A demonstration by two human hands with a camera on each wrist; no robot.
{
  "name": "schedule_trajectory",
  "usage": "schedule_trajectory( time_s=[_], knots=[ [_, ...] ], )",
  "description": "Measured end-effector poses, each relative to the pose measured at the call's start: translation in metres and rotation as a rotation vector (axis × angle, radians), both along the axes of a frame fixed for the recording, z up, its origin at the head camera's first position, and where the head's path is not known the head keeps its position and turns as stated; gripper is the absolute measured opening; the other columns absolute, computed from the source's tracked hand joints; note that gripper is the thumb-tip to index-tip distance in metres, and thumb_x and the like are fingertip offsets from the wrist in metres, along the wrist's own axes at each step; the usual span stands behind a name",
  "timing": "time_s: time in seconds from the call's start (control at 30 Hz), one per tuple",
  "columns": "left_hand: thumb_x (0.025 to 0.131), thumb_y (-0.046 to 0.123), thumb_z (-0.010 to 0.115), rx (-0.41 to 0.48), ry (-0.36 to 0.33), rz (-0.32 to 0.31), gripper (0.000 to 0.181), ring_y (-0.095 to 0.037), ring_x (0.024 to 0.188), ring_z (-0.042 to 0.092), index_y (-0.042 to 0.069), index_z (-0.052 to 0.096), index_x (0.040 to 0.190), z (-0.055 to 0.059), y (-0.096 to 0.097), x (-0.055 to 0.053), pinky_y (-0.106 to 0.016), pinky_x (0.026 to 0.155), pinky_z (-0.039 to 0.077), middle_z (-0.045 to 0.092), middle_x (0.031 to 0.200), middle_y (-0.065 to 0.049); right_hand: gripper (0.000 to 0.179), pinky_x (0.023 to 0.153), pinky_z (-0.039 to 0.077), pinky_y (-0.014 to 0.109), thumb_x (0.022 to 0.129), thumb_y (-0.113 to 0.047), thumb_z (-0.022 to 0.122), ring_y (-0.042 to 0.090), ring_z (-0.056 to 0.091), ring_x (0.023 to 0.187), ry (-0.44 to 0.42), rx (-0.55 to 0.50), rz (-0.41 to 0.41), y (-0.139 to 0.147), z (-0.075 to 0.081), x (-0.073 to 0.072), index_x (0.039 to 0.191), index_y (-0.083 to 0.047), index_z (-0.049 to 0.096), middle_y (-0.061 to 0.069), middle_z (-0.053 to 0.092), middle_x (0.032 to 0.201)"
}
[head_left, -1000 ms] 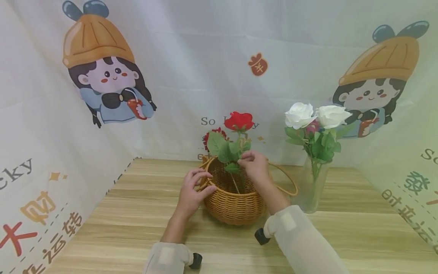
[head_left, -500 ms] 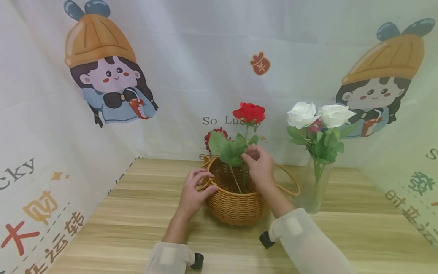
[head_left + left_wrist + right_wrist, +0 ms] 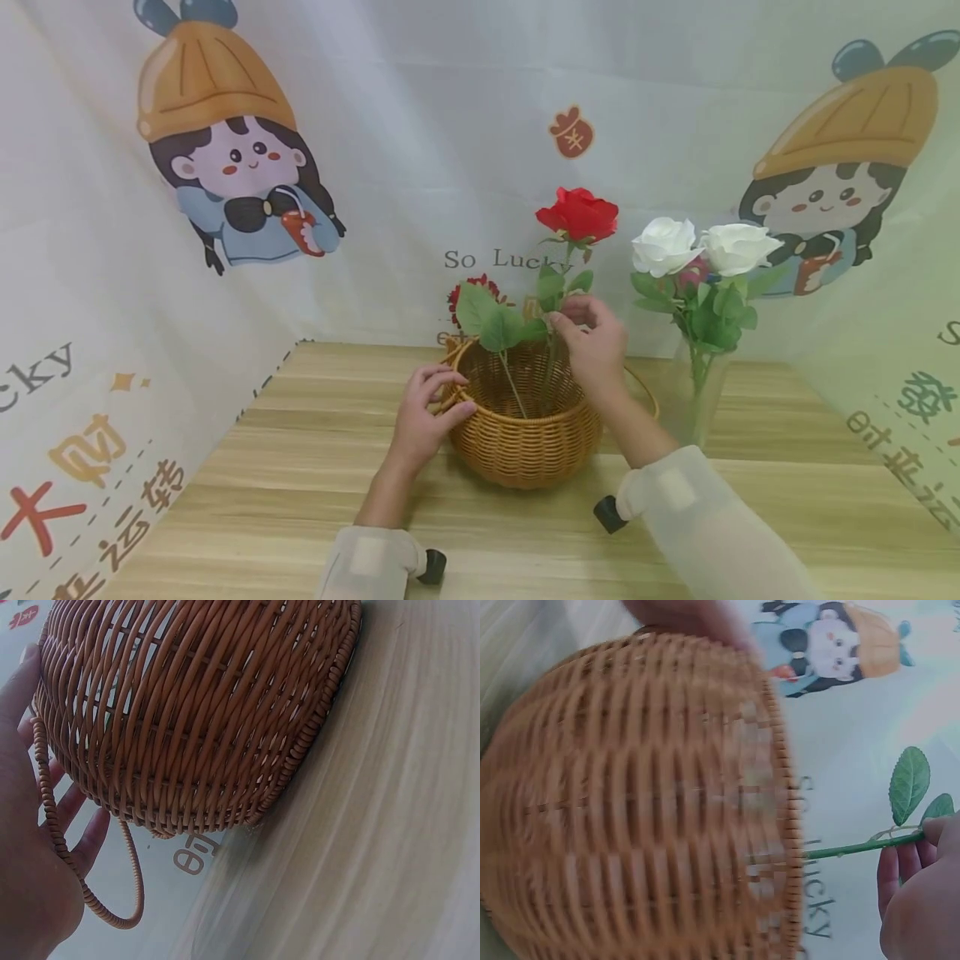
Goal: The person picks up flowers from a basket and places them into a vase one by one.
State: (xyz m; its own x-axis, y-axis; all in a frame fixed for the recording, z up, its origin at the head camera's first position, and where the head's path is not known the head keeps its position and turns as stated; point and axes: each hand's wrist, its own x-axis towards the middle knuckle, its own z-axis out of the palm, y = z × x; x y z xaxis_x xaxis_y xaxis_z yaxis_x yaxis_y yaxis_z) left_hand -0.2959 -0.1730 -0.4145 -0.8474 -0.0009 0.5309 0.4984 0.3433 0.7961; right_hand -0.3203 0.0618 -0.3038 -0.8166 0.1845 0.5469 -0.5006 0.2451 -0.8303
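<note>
My right hand [image 3: 597, 348] pinches the green stem of a red rose [image 3: 577, 215] between thumb and fingers, above the right part of a wicker basket [image 3: 525, 454]. In the right wrist view the rose's stem [image 3: 866, 846] runs from the fingers down behind the basket rim. My left hand [image 3: 426, 421] holds the basket's left side, thumb at the front rim and fingers around the side. In the left wrist view the basket's handle loop [image 3: 112, 919] hangs beside that palm. A dark red flower [image 3: 471, 296] and broad green leaves [image 3: 480, 312] rise from the basket at the left.
A clear vase [image 3: 690, 400] with white roses [image 3: 738, 248], a pinkish bloom and leaves stands right of the basket. Behind the wooden table [image 3: 300, 467] hangs a printed cloth [image 3: 405, 125]. A dark wrist camera [image 3: 610, 514] sits under the right sleeve.
My right hand has moved up and to the right with the red rose, whose head is now higher. The basket looks slightly shifted or turned rightward; my left hand stays at its side.
</note>
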Motion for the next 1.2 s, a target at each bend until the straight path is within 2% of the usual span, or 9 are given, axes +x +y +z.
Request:
schedule_trajectory(
  time_s=[0.13,0.23,0.3,0.53,0.7,0.83,1.0,1.2],
  knots=[
    [0.087,0.015,0.084,-0.002,0.003,0.001,0.03,-0.034,0.133,0.05,0.006,0.073,0.114,-0.001,0.0,0.0,-0.047,0.1,0.046,0.056,0.139,-0.016,0.016,0.069,0.054,0.014,0.094,0.002,0.073,-0.003,0.061,0.078,0.04,-0.09,0.01,0.01,0.012,0.003,0.107,0.01,0.068,0.011,0.071,0.094],
    [0.087,0.015,0.084,0.0,0.002,0.002,0.031,-0.033,0.134,0.05,0.005,0.073,0.114,-0.001,0.0,0.0,-0.047,0.1,0.046,0.056,0.139,-0.015,0.014,0.069,0.058,0.017,0.094,0.004,0.071,-0.001,0.064,0.077,0.073,-0.154,0.027,0.018,0.019,0.005,0.106,0.01,0.067,-0.002,0.069,0.089],
    [0.087,0.014,0.084,0.003,0.001,0.002,0.031,-0.033,0.134,0.049,0.004,0.073,0.114,-0.001,0.0,0.001,-0.047,0.101,0.046,0.055,0.139,-0.016,0.012,0.07,0.059,0.019,0.094,0.005,0.071,0.0,0.065,0.078,0.093,-0.184,0.025,0.023,0.023,0.007,0.104,0.009,0.067,-0.005,0.068,0.087],
    [0.088,0.017,0.083,-0.005,-0.003,0.007,0.032,-0.033,0.135,0.049,0.003,0.072,0.115,-0.002,-0.002,0.001,-0.048,0.101,0.046,0.055,0.14,-0.016,0.01,0.07,0.059,0.019,0.093,0.007,0.07,0.001,0.066,0.079,0.14,-0.22,-0.003,0.037,0.035,0.015,0.101,0.002,0.067,-0.017,0.067,0.082],
    [0.088,0.014,0.083,0.001,-0.01,0.015,0.03,-0.034,0.135,0.049,0.008,0.073,0.115,-0.002,-0.003,0.002,-0.047,0.101,0.046,0.054,0.141,-0.016,0.012,0.069,0.059,0.018,0.092,0.008,0.07,0.0,0.067,0.079,0.144,-0.241,-0.031,0.043,0.041,0.018,0.097,-0.003,0.067,-0.015,0.067,0.083],
    [0.088,0.015,0.083,0.001,-0.006,0.013,0.03,-0.035,0.135,0.049,0.007,0.073,0.115,-0.002,-0.003,0.002,-0.047,0.101,0.047,0.054,0.141,-0.017,0.013,0.069,0.058,0.017,0.092,0.007,0.071,0.0,0.067,0.078,0.16,-0.239,-0.073,0.052,0.042,0.019,0.095,-0.005,0.068,-0.016,0.067,0.082],
    [0.088,0.01,0.082,0.003,-0.004,0.01,0.028,-0.035,0.134,0.049,0.007,0.073,0.115,-0.001,-0.001,0.002,-0.047,0.1,0.046,0.054,0.14,-0.017,0.017,0.07,0.057,0.016,0.095,0.003,0.071,0.002,0.067,0.081,0.138,-0.237,-0.134,0.071,0.041,0.022,0.097,-0.013,0.066,-0.017,0.066,0.085],
    [0.088,0.012,0.083,-0.004,0.001,0.007,0.029,-0.036,0.134,0.049,0.008,0.073,0.114,0.001,0.001,0.002,-0.047,0.1,0.046,0.054,0.14,-0.018,0.023,0.069,0.055,0.013,0.095,0.002,0.071,0.003,0.065,0.079,0.135,-0.271,-0.195,0.094,0.041,0.023,0.093,-0.02,0.066,-0.016,0.067,0.084]
  ],
)
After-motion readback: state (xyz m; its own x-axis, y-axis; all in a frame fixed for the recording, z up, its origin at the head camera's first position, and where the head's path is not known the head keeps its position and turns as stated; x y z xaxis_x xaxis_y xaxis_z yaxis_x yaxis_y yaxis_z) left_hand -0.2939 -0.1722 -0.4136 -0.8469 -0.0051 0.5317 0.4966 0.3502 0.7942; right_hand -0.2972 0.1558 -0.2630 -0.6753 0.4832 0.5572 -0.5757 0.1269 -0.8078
